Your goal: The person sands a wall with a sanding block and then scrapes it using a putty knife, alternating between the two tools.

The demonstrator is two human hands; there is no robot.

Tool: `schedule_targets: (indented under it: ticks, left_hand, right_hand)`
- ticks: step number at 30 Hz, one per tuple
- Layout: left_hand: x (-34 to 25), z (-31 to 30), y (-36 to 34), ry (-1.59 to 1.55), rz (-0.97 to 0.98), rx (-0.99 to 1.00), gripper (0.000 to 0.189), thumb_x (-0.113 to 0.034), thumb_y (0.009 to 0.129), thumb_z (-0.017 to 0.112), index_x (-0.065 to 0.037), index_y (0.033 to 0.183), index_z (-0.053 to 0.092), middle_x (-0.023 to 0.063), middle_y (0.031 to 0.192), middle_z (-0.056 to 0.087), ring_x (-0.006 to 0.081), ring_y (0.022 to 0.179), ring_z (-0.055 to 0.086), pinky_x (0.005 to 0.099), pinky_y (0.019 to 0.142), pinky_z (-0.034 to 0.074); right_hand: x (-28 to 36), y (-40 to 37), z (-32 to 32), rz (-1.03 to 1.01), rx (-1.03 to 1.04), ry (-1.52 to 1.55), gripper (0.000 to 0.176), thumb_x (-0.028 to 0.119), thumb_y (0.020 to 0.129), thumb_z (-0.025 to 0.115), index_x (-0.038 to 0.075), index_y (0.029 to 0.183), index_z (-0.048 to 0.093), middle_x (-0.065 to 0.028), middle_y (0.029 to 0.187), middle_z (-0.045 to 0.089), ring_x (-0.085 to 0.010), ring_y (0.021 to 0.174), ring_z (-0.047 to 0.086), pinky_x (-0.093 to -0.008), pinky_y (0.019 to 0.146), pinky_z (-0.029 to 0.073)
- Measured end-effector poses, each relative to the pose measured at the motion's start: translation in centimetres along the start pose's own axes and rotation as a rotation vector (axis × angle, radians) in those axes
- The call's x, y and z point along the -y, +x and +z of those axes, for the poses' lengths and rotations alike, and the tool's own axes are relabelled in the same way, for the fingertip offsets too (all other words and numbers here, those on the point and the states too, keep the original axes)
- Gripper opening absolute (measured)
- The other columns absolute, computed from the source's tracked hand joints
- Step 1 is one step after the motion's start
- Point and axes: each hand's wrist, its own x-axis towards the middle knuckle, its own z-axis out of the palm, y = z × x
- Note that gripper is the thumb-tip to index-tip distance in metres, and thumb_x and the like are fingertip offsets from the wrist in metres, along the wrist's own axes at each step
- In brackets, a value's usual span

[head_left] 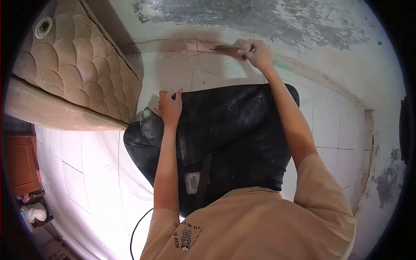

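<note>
My right hand (257, 53) is closed round the end of a slim brownish tool (226, 50), slightly blurred, which points left along the base of the wall. The tool lies over the narrow brown strip (190, 45) where the wall meets the floor. Below that strip, crumbly debris (212, 66) is scattered on the pale tiles. By my left knee, my left hand (170, 106) is curled with its thumb up; a pale edge shows beside its fingers, but I cannot tell what it holds. My black trousers (234, 125) have whitish dust on them.
A dusty quilted mattress (82, 65) leans at the upper left, with a small round dish (43, 27) on it. The wall (303, 26) ahead has grey scraped patches. A dark cable (135, 229) curves over the tiles at lower left, near a wooden cabinet (21, 164).
</note>
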Motion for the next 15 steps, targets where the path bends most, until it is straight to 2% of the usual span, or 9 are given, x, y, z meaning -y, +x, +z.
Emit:
schedule_targets:
  ticks: [1,2,3,5,7,9,12,13,15]
  left_hand:
    - [0.0,0.2,0.0,0.001,0.021,-0.011,0.043,-0.046,0.081,0.059,-0.004,0.088,0.068,0.0155,0.092,0.064,0.035,0.091,0.059,0.0539,0.085,0.037]
    - [0.1,0.4,0.1,0.004,0.045,-0.02,0.043,-0.046,0.081,0.059,-0.004,0.088,0.068,0.0159,0.094,0.064,0.0353,0.093,0.059,0.0541,0.085,0.037]
    - [-0.2,0.2,0.1,0.002,0.052,-0.022,0.043,-0.046,0.081,0.059,-0.004,0.088,0.068,0.0159,0.094,0.064,0.0353,0.093,0.059,0.0541,0.085,0.037]
    - [-0.6,-0.2,-0.2,0.021,0.015,0.01,0.043,-0.045,0.082,0.058,-0.004,0.088,0.068,0.0171,0.095,0.063,0.0363,0.094,0.058,0.0543,0.086,0.037]
    - [0.0,0.0,-0.2,-0.004,0.04,-0.012,0.041,-0.045,0.082,0.058,-0.005,0.087,0.068,0.0173,0.094,0.063,0.0365,0.093,0.058,0.0544,0.086,0.037]
    - [0.6,0.4,-0.4,-0.032,0.056,-0.033,0.04,-0.044,0.082,0.058,-0.006,0.087,0.067,0.0175,0.093,0.063,0.0367,0.092,0.058,0.0545,0.086,0.036]
    - [0.2,0.5,-0.3,-0.004,0.113,-0.046,0.038,-0.043,0.083,0.057,-0.007,0.084,0.067,0.0149,0.087,0.062,0.0357,0.09,0.058,0.0543,0.086,0.037]
    - [-0.2,0.2,-0.7,0.091,0.126,0.023,0.036,-0.041,0.083,0.058,-0.006,0.086,0.066,0.0134,0.084,0.063,0.0354,0.088,0.059,0.0552,0.085,0.036]
    - [-1.1,-0.1,-1.2,0.163,0.146,0.086,0.035,-0.04,0.083,0.058,-0.006,0.087,0.066,0.012,0.082,0.063,0.0352,0.086,0.059,0.0561,0.084,0.036]
  right_hand:
    - [0.1,-0.2,-0.3,0.025,0.107,0.272,0.017,0.012,0.067,0.066,0.006,0.083,0.067,-0.0107,0.064,0.063,-0.03,0.058,0.06,-0.0357,0.056,0.048]
    - [-2.4,-1.1,2.7,-0.168,0.211,0.421,0.016,0.014,0.068,0.068,0.006,0.082,0.067,-0.0103,0.064,0.063,-0.0298,0.06,0.061,-0.0352,0.059,0.048]
    - [2.3,-3.3,1.5,0.161,0.581,0.502,0.016,0.016,0.068,0.07,0.007,0.08,0.066,-0.0123,0.066,0.063,-0.0332,0.066,0.061,-0.0372,0.064,0.049]
    - [0.8,-5.1,3.4,-0.01,0.14,-0.176,0.016,0.019,0.069,0.072,0.007,0.076,0.065,-0.0138,0.068,0.063,-0.0351,0.068,0.061,-0.0397,0.066,0.048]
    - [-0.4,-4.3,1.3,0.246,0.026,-0.146,0.016,0.021,0.07,0.072,0.008,0.076,0.064,-0.0144,0.069,0.064,-0.037,0.068,0.061,-0.042,0.063,0.047]
    - [-0.7,-4.5,-0.7,0.168,-0.083,-0.169,0.02,0.024,0.071,0.073,0.006,0.076,0.064,-0.011,0.064,0.062,-0.0289,0.063,0.063,-0.0399,0.059,0.047]
    - [0.2,-5.3,-4.0,0.44,0.004,0.468,0.024,0.025,0.076,0.073,0.004,0.079,0.062,-0.0012,0.064,0.06,-0.0085,0.058,0.057,-0.0256,0.051,0.046]
    - [0.5,-5.8,-4.6,0.431,-0.009,0.454,0.024,0.025,0.076,0.073,0.004,0.079,0.062,-0.0012,0.064,0.06,-0.0085,0.058,0.057,-0.0256,0.051,0.046]
    - [0.4,-7.0,-5.6,0.758,0.012,1.175,0.018,0.021,0.081,0.069,0.006,0.087,0.06,0.0005,0.071,0.06,-0.0073,0.057,0.056,-0.02,0.051,0.046]
